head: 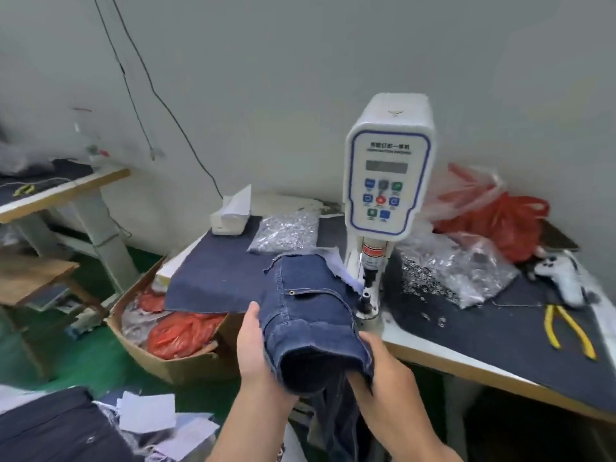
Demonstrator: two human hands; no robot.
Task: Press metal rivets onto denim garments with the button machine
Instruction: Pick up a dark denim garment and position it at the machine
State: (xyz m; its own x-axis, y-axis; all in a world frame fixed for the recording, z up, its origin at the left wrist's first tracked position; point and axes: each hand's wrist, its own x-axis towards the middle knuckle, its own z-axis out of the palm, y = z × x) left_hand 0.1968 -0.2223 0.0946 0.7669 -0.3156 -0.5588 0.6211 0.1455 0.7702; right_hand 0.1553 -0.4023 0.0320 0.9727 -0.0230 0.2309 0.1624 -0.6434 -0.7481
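We note both hands on one denim garment (311,315), held just near and left of the button machine (388,168). The left hand (256,348) grips the garment's left edge, thumb lying on top of the cloth. The right hand (380,368) holds the near right fold, its fingers tucked under the denim and out of sight, so we judge it clamped on the cloth rather than see it plainly. The garment's far end rests on the cloth-covered table (433,353), beside the machine's lower die (366,300) but not over it.

One rivet (292,292) is already set at a pocket corner. We judge the step in hand to be repositioning between presses. The next move calls for sliding the following pocket corner to the right, flat over the die and under the plunger, with fingers kept clear of the pressing point.

Count: one machine, one garment in hand, one set rivet visible. Two clear bags of metal parts, one (286,230) left of the machine and one (466,268) right of it, with loose pieces spilled beside the latter. One pair of yellow-handled pliers (566,328) lies near the right edge. One cardboard box (173,358) stands on the floor to the left, holding red bags.
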